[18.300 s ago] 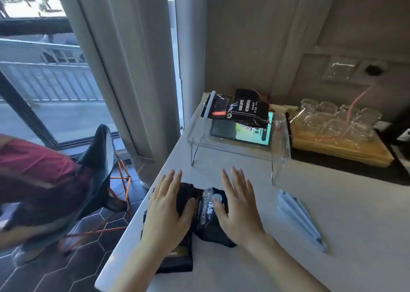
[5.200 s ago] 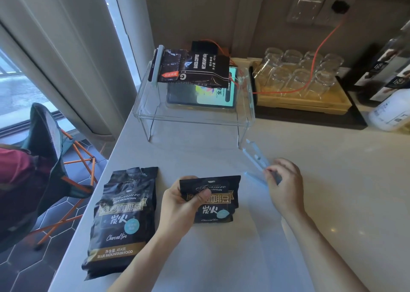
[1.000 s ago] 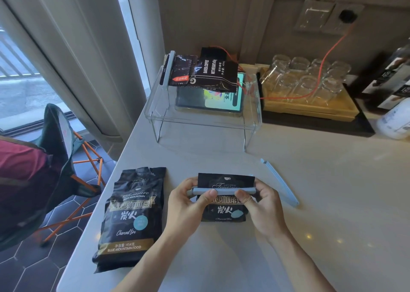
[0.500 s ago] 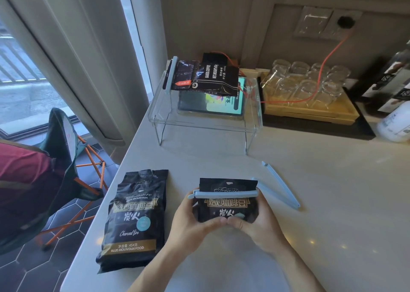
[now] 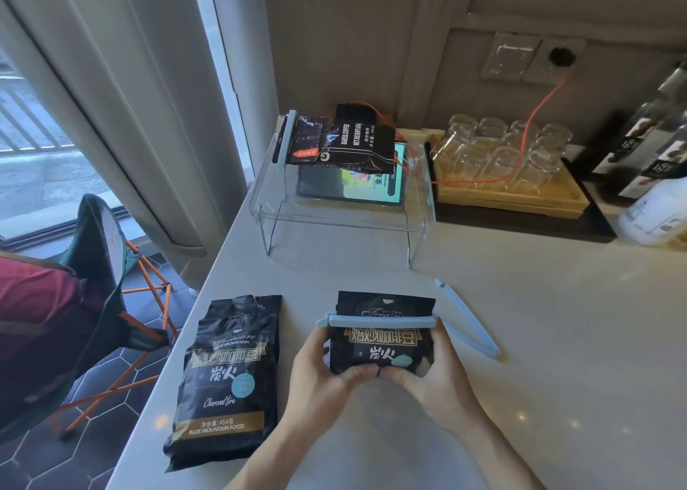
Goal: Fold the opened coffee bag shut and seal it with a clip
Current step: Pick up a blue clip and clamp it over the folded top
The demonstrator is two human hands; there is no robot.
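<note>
A small black coffee bag (image 5: pixel 383 341), folded down, is held upright just above the counter between both hands. A pale blue clip (image 5: pixel 377 320) runs across its folded top. My left hand (image 5: pixel 319 374) grips the bag's left side and lower edge. My right hand (image 5: pixel 433 378) grips its right side and lower edge. Thumbs of both hands meet under the bag's front.
A larger black coffee bag (image 5: pixel 226 378) lies flat to the left near the counter edge. A second blue clip (image 5: pixel 470 322) lies to the right. Behind stand a clear acrylic riser (image 5: pixel 334 214) with a clipped bag and a tablet, and a wooden tray (image 5: pixel 513 195) of glasses.
Both hands slid from the clip's ends down to the bag's lower edge. The clip now stays on the bag by itself, and the bag is raised slightly.
</note>
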